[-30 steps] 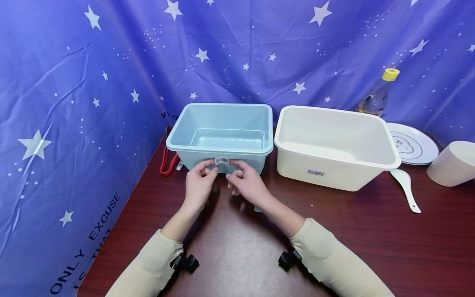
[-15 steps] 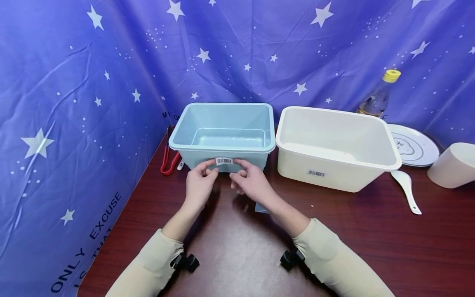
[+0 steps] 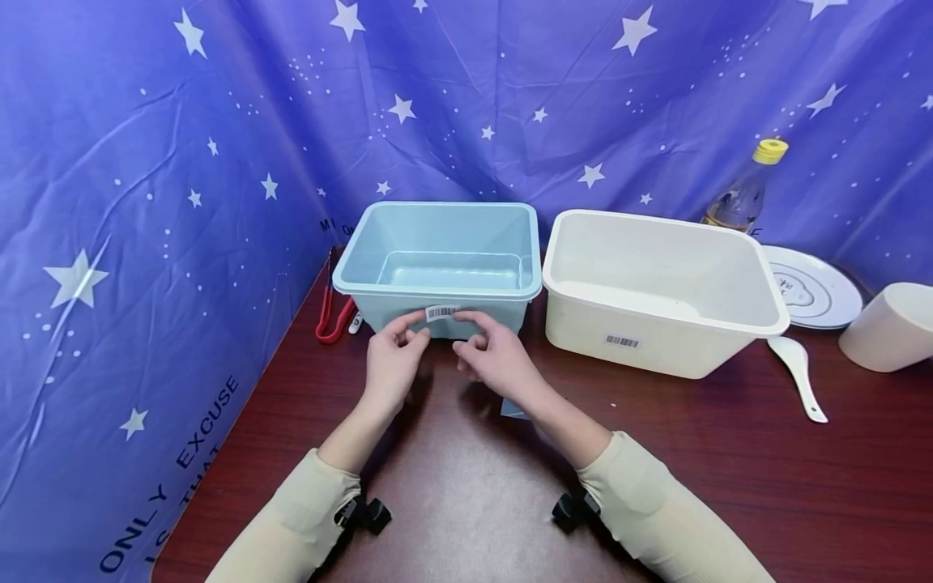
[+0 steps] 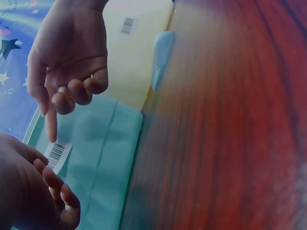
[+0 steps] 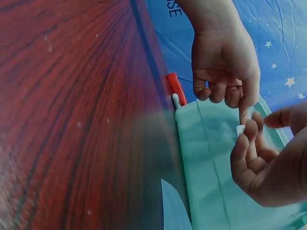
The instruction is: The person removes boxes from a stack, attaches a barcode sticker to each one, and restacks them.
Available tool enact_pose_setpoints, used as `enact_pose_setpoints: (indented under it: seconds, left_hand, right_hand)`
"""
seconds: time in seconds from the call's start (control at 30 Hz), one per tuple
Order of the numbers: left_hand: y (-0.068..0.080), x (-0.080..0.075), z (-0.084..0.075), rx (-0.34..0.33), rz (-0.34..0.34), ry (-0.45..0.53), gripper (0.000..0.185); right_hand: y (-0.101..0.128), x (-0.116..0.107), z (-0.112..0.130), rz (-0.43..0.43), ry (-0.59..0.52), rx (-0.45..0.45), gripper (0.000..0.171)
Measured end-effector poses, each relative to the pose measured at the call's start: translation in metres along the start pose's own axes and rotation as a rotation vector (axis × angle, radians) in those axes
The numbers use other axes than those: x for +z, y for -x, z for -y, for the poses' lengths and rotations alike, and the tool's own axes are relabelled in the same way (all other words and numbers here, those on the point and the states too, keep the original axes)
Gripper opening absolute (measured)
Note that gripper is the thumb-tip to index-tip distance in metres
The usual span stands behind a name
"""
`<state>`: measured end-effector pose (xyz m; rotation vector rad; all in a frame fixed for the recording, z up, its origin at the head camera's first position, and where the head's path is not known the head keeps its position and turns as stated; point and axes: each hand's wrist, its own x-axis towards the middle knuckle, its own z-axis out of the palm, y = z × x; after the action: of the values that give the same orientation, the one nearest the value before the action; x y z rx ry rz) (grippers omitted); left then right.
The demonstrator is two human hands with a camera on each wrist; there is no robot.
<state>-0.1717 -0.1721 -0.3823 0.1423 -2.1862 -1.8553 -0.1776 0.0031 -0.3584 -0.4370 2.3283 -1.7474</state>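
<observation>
A white barcode label (image 3: pixel 441 312) lies against the front wall of a light blue plastic bin (image 3: pixel 455 231). My left hand (image 3: pixel 389 364) touches the label's left end with its index finger. At the opposite end, the straight index finger of my right hand (image 3: pixel 503 362) presses the label; its other fingers are loosely curled, as the left wrist view shows. Both thumbs stay below, off the label. In the left wrist view the label (image 4: pixel 60 152) looks nearly flat, with one edge casting a shadow. My right hand (image 5: pixel 273 165) mostly covers it in the right wrist view.
Right of the blue bin stands a white bin (image 3: pixel 649 247) with its own barcode. Farther right are a yellow-capped bottle (image 3: pixel 736 198), a plate (image 3: pixel 820 291), a spoon (image 3: pixel 798 372) and a cup (image 3: pixel 882 332). A red-handled tool (image 3: pixel 335 328) lies left; a blue scrap (image 3: pixel 513 409) lies near my right wrist.
The label was bowed outward between my fingertips and now lies flatter. My right hand has shifted slightly right, away from the left one. The head view has shifted a little.
</observation>
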Motion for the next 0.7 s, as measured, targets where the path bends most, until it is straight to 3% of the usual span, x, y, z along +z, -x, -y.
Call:
enact_pose_setpoints:
  seconds: [0.23,0.37,0.47,0.57,0.7]
  left_hand:
    - [0.000,0.000,0.000,0.004,0.005,0.011,0.031]
    - [0.001,0.000,-0.002,0.059,0.001,-0.061,0.031]
    - [0.004,-0.001,-0.003,0.138,-0.002,-0.210,0.033]
    - [0.008,-0.001,-0.006,0.202,-0.006,-0.423,0.038]
    - [0.012,0.000,-0.009,0.248,-0.022,-0.652,0.044]
  right_hand:
    - [-0.004,0.001,-0.006,0.093,-0.038,0.018,0.058]
    - [-0.003,0.001,-0.005,0.100,-0.034,0.027,0.061]
    - [-0.003,0.001,-0.005,0.107,-0.032,0.032,0.063]
    - [-0.003,0.002,-0.005,0.108,-0.030,0.033,0.063]
    - [-0.003,0.002,-0.006,0.106,-0.027,0.028,0.063]
